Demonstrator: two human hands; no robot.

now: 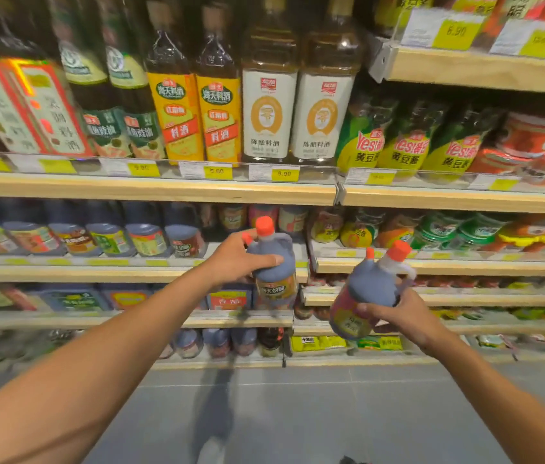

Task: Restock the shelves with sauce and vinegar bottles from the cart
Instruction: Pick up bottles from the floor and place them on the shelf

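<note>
My left hand [241, 261] grips the shoulder of a dark jug-shaped bottle [276, 283] with an orange cap, a handle and a yellow label. It is held upright in front of the second shelf [97, 272]. My right hand [398, 316] holds a second bottle of the same kind [365, 289], tilted to the right, lower down and nearer to me. On that shelf, to the left of the first bottle, stands a row of similar dark bottles [144, 232]. The cart is out of view.
The upper shelf [150, 189] carries tall cooking-wine and sauce bottles [267, 108] behind yellow price tags. Green and yellow pouches [405, 145] and jars fill the right-hand bay. Lower shelves hold more dark bottles and packets. Grey tiled floor [298, 413] lies below me.
</note>
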